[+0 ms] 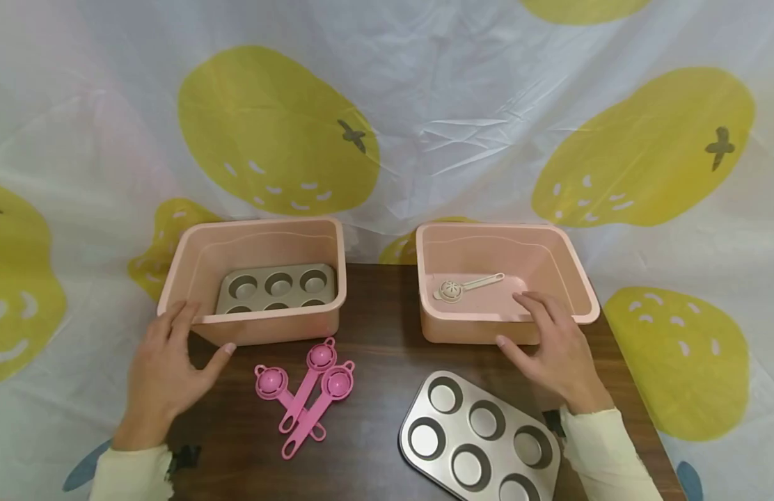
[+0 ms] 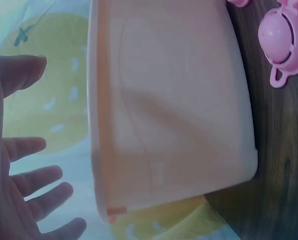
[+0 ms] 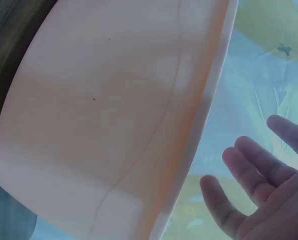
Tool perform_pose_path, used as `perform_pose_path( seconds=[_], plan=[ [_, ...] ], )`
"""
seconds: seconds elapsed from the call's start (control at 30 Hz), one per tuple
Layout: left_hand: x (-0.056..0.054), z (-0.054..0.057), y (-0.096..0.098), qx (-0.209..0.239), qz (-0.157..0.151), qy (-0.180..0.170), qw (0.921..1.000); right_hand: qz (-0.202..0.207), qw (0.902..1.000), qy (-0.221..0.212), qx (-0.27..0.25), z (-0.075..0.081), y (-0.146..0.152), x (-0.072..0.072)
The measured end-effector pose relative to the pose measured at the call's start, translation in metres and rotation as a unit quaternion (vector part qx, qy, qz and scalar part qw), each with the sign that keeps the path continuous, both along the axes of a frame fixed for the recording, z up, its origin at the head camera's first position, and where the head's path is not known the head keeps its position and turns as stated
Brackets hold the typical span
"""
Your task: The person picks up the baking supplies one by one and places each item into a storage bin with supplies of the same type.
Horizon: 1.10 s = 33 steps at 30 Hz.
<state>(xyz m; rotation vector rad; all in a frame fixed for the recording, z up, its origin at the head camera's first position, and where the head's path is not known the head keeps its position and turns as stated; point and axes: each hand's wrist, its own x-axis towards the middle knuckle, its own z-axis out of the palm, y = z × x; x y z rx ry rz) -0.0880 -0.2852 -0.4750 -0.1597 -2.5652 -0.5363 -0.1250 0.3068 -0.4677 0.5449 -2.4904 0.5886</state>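
My left hand (image 1: 168, 365) is spread beside the front left corner of a pink plastic bin (image 1: 249, 330), holding nothing. In the left wrist view its fingers (image 2: 43, 180) stand apart from the bin's rim. Inside that bin lies a muffin pan (image 1: 278, 284). My right hand (image 1: 556, 348) hovers at the front rim of a second pink bin (image 1: 462, 330), its fingers parted and nothing in them. A gap separates that hand from the rim in the right wrist view. A beige egg separator (image 1: 451, 290) lies on the second bin's floor.
Several pink egg separators (image 1: 337, 383) lie in a crossed pile on the dark wooden table (image 1: 374, 327), in front of the left bin. Another muffin pan (image 1: 446, 431) sits at an angle near my right forearm. A lemon-print cloth (image 1: 449, 104) hangs behind the bins.
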Motion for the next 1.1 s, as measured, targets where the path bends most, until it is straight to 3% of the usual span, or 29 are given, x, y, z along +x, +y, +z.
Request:
perform_pose_path(
  seconds=[0.27, 0.73, 0.97, 1.1],
  plan=[
    [-0.008, -0.006, -0.012, 0.042, 0.013, 0.022, 0.9988, 0.005, 0.9991, -0.004, -0.042, -0.005, 0.001, 0.011],
    [-0.014, -0.02, -0.028, 0.132, 0.081, 0.004, 0.9879, 0.014, 0.9945, -0.028, -0.1, -0.025, 0.004, 0.029],
    [-0.016, -0.025, -0.03, 0.154, 0.087, -0.001, 0.9842, 0.009, 0.9869, -0.084, -0.137, -0.043, 0.008, 0.034],
    [-0.017, -0.027, -0.031, 0.161, 0.099, -0.012, 0.9819, 0.007, 0.9765, -0.147, -0.158, -0.056, 0.011, 0.033]
  ],
)
